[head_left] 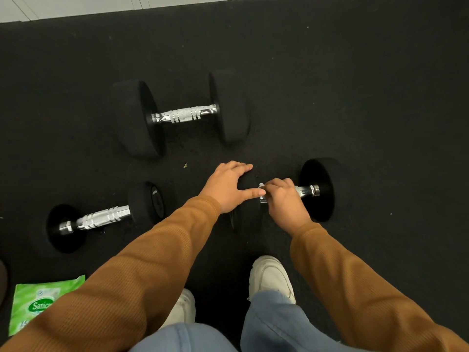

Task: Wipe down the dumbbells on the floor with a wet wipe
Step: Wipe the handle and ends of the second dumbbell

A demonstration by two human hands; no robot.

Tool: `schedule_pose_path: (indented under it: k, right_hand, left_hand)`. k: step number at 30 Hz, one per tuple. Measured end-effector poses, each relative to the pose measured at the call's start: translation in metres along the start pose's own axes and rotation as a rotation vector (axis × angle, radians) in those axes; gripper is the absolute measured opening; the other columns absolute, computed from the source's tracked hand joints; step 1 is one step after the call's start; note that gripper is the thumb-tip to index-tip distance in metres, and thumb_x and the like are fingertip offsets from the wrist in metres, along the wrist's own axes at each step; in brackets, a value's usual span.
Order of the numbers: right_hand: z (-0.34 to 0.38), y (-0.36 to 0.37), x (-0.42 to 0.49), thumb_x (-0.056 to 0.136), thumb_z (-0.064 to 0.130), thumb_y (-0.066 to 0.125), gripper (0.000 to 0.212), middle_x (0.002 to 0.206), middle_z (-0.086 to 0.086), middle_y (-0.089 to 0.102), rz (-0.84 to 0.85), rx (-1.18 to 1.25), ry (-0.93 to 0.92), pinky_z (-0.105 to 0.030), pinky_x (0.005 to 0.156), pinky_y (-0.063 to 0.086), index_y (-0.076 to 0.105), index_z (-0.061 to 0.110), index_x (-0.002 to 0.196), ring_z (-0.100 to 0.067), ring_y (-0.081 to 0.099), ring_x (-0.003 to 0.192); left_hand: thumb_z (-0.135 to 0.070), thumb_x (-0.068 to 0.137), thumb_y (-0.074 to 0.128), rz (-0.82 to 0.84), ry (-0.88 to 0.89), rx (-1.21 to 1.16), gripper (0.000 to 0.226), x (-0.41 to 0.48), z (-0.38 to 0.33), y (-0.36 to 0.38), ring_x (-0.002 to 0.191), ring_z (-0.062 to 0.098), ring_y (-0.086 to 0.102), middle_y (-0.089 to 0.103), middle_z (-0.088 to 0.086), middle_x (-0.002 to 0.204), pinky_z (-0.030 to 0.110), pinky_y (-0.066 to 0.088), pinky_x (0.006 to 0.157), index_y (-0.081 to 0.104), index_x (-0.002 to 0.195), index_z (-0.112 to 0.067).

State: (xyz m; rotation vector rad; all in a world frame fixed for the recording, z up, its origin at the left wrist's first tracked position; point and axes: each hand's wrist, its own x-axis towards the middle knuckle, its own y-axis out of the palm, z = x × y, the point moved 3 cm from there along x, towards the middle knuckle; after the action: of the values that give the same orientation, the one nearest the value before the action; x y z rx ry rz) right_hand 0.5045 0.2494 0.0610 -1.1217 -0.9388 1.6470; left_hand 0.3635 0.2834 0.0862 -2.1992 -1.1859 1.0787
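Note:
Three black dumbbells with chrome handles lie on the black rubber floor. The big dumbbell is at the back and a small dumbbell lies at the left. On the right dumbbell, my left hand rests on the near-left head, fingers spread and thumb pointing right. My right hand is curled round the handle, and a bit of white wet wipe shows at its fingertips. Most of the handle and wipe is hidden under that hand.
A green wet-wipe pack lies on the floor at the lower left, partly under my left sleeve. My white shoes stand just below the dumbbell. A pale wall runs along the top edge.

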Motion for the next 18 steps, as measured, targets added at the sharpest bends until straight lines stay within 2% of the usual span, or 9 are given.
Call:
schedule_pose_path:
  k: [3,8,14,18]
  right_hand:
    - [0.001,0.000,0.001,0.093,0.009,0.049,0.031,0.122,-0.002,0.056,0.025,-0.011,-0.026,-0.025,0.092,0.036,0.058,0.013,0.122,-0.018,0.043,0.107]
    - [-0.007,-0.003,0.001,0.094,0.011,0.050,0.026,0.116,-0.003,0.058,-0.037,-0.027,0.089,-0.026,0.090,0.039,0.061,0.013,0.118,-0.018,0.045,0.103]
    - [0.008,0.002,0.000,0.094,0.010,0.049,0.032,0.124,-0.001,0.055,0.011,-0.037,-0.042,-0.024,0.095,0.035,0.056,0.013,0.125,-0.018,0.043,0.110]
    - [-0.003,0.000,0.002,0.093,0.013,0.052,0.029,0.119,-0.001,0.058,-0.035,-0.056,0.035,-0.026,0.092,0.039,0.059,0.014,0.121,-0.018,0.045,0.106]
  left_hand:
    - [-0.052,0.082,0.059,0.000,0.004,0.013,0.073,0.000,0.000,0.000,0.134,0.015,0.025,0.035,-0.004,0.144,0.034,0.024,0.111,0.031,0.144,-0.025]
    - [-0.053,0.084,0.055,0.006,0.018,0.037,0.072,0.000,0.001,0.002,0.135,0.015,0.024,0.033,-0.004,0.146,0.034,0.024,0.111,0.028,0.145,-0.025]
    - [-0.053,0.090,0.043,-0.001,0.062,0.114,0.068,-0.002,0.005,0.005,0.138,0.015,0.020,0.027,-0.004,0.150,0.035,0.021,0.115,0.021,0.147,-0.024]
    - [-0.053,0.091,0.042,0.011,0.064,0.134,0.068,-0.001,0.004,0.006,0.139,0.015,0.019,0.025,-0.004,0.151,0.036,0.021,0.115,0.019,0.148,-0.023]
